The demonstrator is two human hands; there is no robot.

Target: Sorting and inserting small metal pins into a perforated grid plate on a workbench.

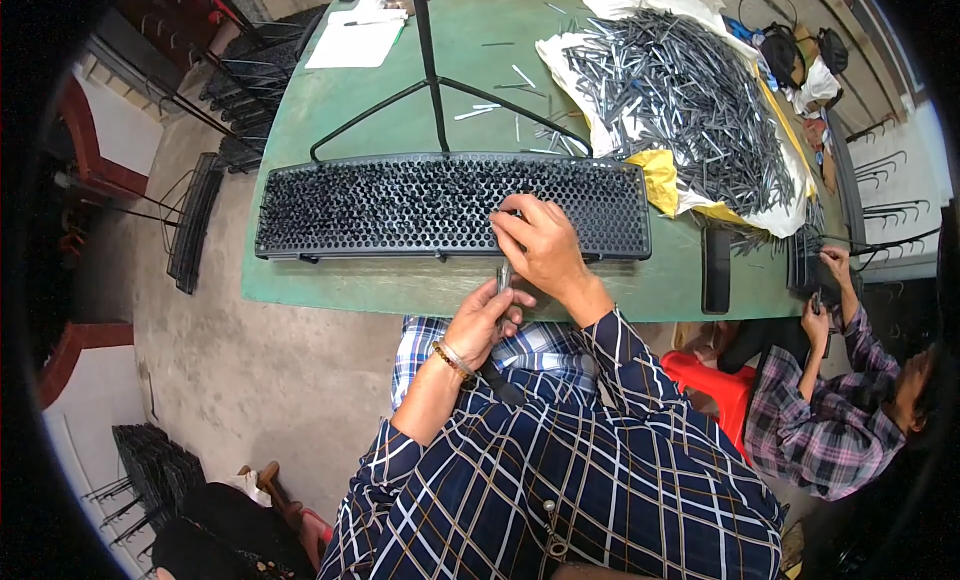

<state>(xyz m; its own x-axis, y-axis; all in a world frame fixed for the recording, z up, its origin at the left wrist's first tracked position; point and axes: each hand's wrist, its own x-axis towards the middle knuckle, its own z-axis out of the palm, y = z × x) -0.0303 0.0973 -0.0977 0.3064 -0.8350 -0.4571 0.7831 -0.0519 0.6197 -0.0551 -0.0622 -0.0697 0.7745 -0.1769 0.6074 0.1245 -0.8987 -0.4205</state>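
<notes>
A long black perforated head (370, 248) with a forked metal handle (432, 85) lies near the table's front edge. Its face is full of small holes, many with short dark pieces standing up from them. Held just below its front edge, my left hand (480, 325) is closed around a small bunch of thin grey strips (503, 278). Over the right half of the head, my right hand (543, 245) pinches its fingertips together against the holes. Whatever sits between those fingertips is too small or hidden to make out.
A large heap of dark strips (690, 110) spills from a white and yellow sack (780, 218) on the green table (380, 290). A white paper (355, 45) lies at back left, a black case (716, 270) at right. A co-worker (830, 410) sits at the right.
</notes>
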